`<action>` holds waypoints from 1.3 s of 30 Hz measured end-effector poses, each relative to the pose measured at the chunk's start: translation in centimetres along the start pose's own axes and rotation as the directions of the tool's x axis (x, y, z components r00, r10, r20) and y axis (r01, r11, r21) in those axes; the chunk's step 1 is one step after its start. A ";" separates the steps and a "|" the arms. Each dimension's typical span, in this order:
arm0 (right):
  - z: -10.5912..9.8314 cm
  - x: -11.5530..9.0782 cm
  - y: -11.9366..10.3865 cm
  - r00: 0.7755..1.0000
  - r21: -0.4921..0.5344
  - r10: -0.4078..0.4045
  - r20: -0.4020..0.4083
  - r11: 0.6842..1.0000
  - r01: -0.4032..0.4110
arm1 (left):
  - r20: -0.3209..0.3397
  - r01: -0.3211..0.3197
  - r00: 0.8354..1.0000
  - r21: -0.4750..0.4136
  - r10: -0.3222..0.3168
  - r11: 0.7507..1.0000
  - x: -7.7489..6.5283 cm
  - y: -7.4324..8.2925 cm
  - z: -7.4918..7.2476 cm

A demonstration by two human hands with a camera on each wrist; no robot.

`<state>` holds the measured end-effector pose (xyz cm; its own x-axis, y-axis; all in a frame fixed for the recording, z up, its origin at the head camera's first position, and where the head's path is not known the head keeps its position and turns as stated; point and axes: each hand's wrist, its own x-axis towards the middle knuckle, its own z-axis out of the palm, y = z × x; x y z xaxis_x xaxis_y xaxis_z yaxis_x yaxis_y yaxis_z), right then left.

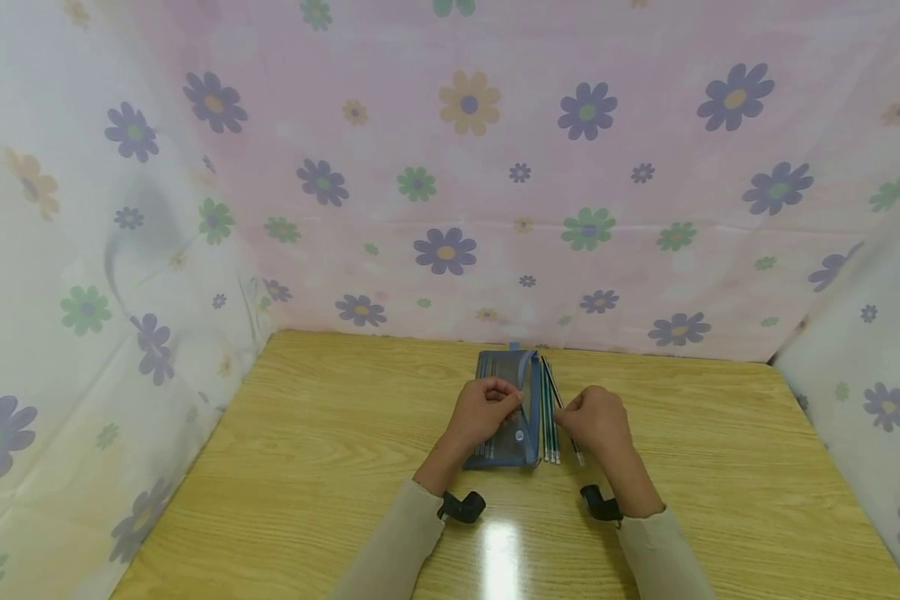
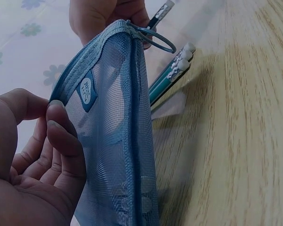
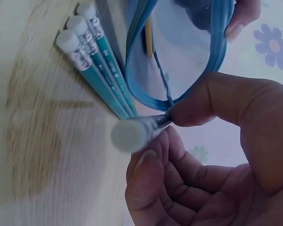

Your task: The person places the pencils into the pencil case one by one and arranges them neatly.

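Note:
My left hand (image 1: 487, 408) pinches the open zipped edge of a blue mesh pencil pouch (image 2: 104, 117), which lies lengthwise on the table in the head view. Pale eraser ends (image 2: 127, 203) show through its mesh in the left wrist view. Between thumb and fingers, my right hand (image 1: 596, 421) holds a dark pencil (image 3: 129, 135) close to its white eraser end, just right of the pouch. Three green pencils (image 3: 96, 84) with white erasers lie side by side on the table, alongside the pouch's opening. A yellow stick-like item (image 3: 148, 40) shows inside the opening.
The wood-grain table (image 1: 330, 433) ends at a flowered cloth (image 1: 390, 275) behind it, and similar cloth hangs on both sides. Black wrist cameras (image 1: 462, 507) sit on both wrists. A metal ring (image 2: 160, 40) hangs from the pouch corner.

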<state>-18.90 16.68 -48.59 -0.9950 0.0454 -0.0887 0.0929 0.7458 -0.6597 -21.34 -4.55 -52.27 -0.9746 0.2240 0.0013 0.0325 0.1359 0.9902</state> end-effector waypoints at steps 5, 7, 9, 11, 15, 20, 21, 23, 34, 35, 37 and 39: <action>0.1 -0.1 -0.2 1.000 0.032 -0.024 0.004 0.999 0.024 | 0.003 -0.007 1.000 0.000 0.007 1.000 0.0 -0.1 0.0; 0.2 -0.1 -0.2 1.000 0.044 -0.029 0.004 0.999 0.029 | 0.002 -0.008 1.000 0.000 0.008 1.000 0.0 0.0 0.0; 0.3 0.0 -0.2 0.999 0.053 -0.035 0.003 0.998 0.035 | -0.001 -0.007 1.000 0.001 0.007 1.000 -0.1 0.1 0.0; 0.4 0.1 -0.2 0.999 0.061 -0.040 0.002 0.997 0.040 | -0.002 -0.004 1.000 0.003 0.004 1.000 -0.1 0.2 0.0; 0.6 0.4 -0.1 0.999 0.075 -0.046 -0.004 0.996 0.046 | -0.001 -0.001 1.000 0.001 0.001 1.000 -0.2 0.3 0.0; 0.8 0.5 -0.2 0.999 0.126 -0.035 -0.011 0.991 0.036 | 0.000 -0.003 1.000 0.000 0.003 1.000 -0.3 0.3 0.1; 0.9 0.5 -0.2 1.000 0.138 -0.028 -0.008 0.990 0.029 | -0.001 -0.004 1.000 -0.001 0.004 1.000 -0.3 0.3 0.1; 1.0 0.5 -0.2 1.000 0.165 -0.019 0.001 0.986 0.018 | -0.002 -0.008 1.000 -0.007 0.008 1.000 -0.2 0.3 0.1; 1.8 0.5 -0.9 0.996 0.350 0.077 0.054 0.932 -0.091 | 0.001 0.008 1.000 -0.011 -0.008 1.000 -0.3 0.4 0.2; 1.8 0.4 -0.9 0.995 0.363 0.084 0.058 0.926 -0.099 | 0.001 0.007 1.000 -0.011 -0.007 1.000 -0.3 0.3 0.2; 2.0 0.4 -1.0 0.994 0.383 0.092 0.062 0.917 -0.109 | 0.000 0.005 1.000 -0.010 -0.005 1.000 -0.3 0.3 0.2; 2.1 0.4 -1.1 0.993 0.390 0.098 0.065 0.913 -0.115 | 0.001 0.003 1.000 -0.009 -0.003 1.000 -0.3 0.4 0.2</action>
<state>-19.32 14.51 -49.51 -0.9767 0.0750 -0.2010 0.2139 0.4165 -0.8836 -20.96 -4.38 -51.93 -0.9744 0.2248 -0.0019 0.0276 0.1277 0.9914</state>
